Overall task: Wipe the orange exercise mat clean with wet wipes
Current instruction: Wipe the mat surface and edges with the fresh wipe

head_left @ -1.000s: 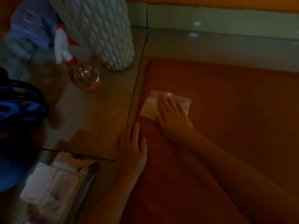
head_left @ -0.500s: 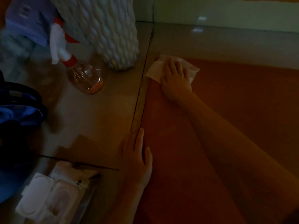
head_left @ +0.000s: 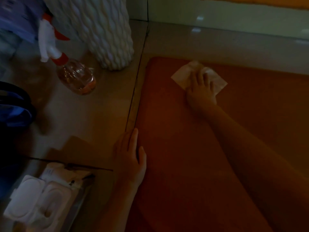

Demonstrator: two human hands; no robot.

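Across the right side of the view, the flat orange foam exercise mat (head_left: 175, 131) lies on a pale glossy tiled floor (head_left: 83, 114), its left edge running just beside a grout line. Near the mat's far edge, a square white wet wipe (head_left: 181, 75) is spread flat on the orange surface. The right hand (head_left: 201, 91) presses down on the wipe with fingers straight and slightly spread, palm down, gripping nothing. The left hand (head_left: 129, 156) rests flat at the mat's left edge, fingers straight and together on the floor, thumb lying on the mat; it holds nothing.

Left of the mat, well apart from the hands, a clear plastic spray bottle (head_left: 75, 77) with a white trigger and red collar stands near a tall white knobbly-textured vase (head_left: 107, 30). At lower left sits a soft pack of wet wipes (head_left: 41, 195); its white flip lid seems open, though the dim light leaves that unsure. A dark blue bag (head_left: 13, 113) shows at the left border.
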